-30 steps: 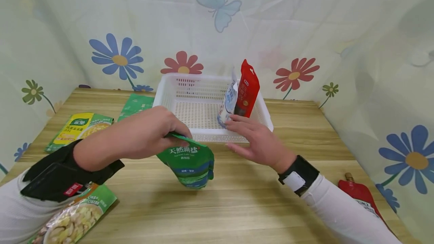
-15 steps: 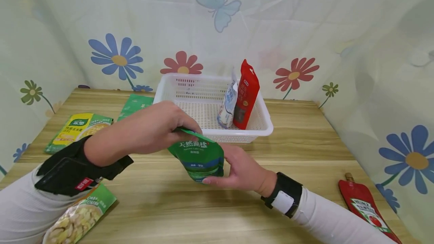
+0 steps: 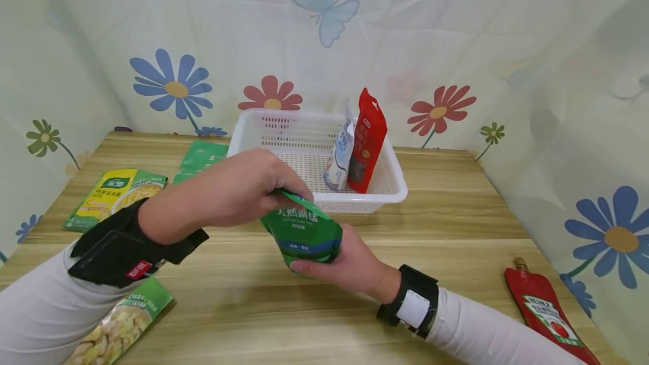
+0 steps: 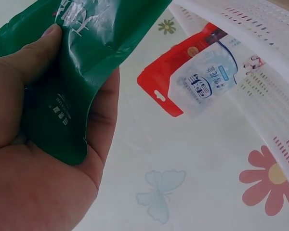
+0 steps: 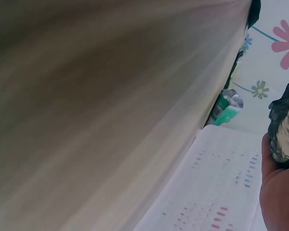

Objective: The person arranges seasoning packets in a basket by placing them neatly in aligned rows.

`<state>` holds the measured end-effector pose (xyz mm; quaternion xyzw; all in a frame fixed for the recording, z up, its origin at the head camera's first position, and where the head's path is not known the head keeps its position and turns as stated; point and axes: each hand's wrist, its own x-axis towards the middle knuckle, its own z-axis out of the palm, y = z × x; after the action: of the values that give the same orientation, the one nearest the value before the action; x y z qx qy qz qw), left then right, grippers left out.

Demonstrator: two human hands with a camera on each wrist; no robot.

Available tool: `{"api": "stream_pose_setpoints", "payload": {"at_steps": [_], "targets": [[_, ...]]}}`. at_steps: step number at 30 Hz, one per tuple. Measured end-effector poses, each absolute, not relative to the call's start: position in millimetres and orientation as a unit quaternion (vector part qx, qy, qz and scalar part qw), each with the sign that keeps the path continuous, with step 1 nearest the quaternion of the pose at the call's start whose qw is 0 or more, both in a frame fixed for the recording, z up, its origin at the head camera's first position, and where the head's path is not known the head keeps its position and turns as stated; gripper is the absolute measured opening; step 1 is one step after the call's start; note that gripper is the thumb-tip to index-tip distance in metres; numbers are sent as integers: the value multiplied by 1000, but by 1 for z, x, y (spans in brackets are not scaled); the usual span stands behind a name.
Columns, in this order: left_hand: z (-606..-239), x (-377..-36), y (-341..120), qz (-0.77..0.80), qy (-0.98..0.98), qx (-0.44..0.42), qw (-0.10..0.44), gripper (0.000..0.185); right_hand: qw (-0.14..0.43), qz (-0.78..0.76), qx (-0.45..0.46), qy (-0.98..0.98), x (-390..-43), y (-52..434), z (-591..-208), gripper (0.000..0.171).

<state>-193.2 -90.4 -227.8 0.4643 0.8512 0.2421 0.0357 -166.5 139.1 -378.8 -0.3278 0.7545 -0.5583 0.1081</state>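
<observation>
From where I stand, the left hand (image 3: 238,193) covers the top edge of the green pouch (image 3: 304,232), and the pouch hides the fingertips of the right hand (image 3: 350,263) beneath it. Beside the pouch, the white basket (image 3: 390,182) conceals the feet of the red pouch (image 3: 367,139) and the white-blue pouch (image 3: 341,154). The small print on the green pouch is too fine to read. Left of it, the soup packet (image 3: 119,320) runs off the bottom edge under the sleeve; right of it, the ketchup pouch (image 3: 545,311) is also cut off. The right wrist view is mostly blurred tabletop (image 5: 96,110), with only a sliver of palm at its edge.
</observation>
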Motion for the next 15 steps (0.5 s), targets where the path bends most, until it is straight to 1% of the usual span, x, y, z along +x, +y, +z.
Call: {"api": "stream_pose_setpoints", "payload": {"at_steps": [4,8,11,15], "targets": [[-227,-195,-90,233,851,470,18,20,99,-583,-325,738,-164,135,-378,61],[-226,-197,-88,225,854,469,-10,20,78,-592,-308,741,-162,133,-379,61],[-228,-198,-86,229,858,457,-47,23,57,-590,-291,751,-161,132,-381,62],[-234,-195,-81,249,861,428,-116,31,26,-600,-278,749,-162,130,-383,60]]}}
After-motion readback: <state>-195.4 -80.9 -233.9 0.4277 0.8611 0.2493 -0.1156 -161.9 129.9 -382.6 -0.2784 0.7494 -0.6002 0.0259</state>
